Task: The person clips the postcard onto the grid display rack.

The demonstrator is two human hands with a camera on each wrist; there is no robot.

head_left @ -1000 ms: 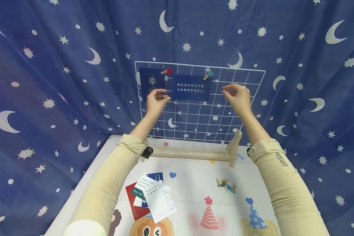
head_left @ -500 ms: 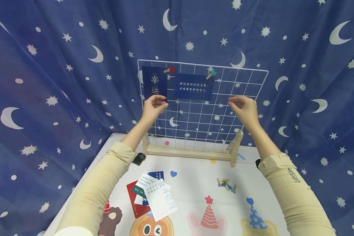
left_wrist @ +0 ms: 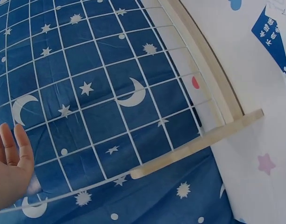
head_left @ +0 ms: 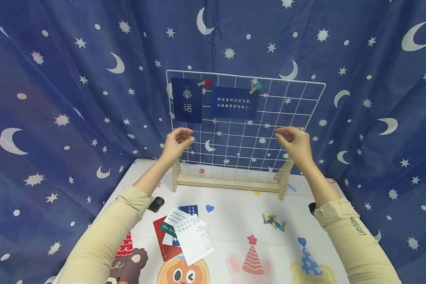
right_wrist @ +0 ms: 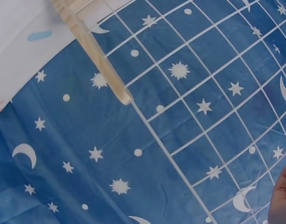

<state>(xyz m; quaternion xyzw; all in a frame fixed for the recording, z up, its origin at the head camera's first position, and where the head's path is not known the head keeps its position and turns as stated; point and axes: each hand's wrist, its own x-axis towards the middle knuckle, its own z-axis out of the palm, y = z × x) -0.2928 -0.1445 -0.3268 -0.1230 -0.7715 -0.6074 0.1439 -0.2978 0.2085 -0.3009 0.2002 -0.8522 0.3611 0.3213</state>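
My left hand (head_left: 177,145) and right hand (head_left: 295,144), empty, fingers loosely bent, hover before the white wire grid (head_left: 239,135); whether they touch it, I can't tell. Two dark-blue rectangular paper cards (head_left: 186,100) hang clipped near its top.

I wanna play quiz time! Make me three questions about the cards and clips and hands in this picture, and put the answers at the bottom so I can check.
1. Fill in the blank: ___ blue cards hang on the white wire grid.

2. Where are the loose clips?
A) On the grid's top bar
B) On the white tablecloth, to the right of the loose cards in the head view
C) Underneath the loose cards

3. True or false: the left hand and the right hand are both holding nothing.

Key:
1. Two
2. B
3. True; no card or clip shows in either hand.
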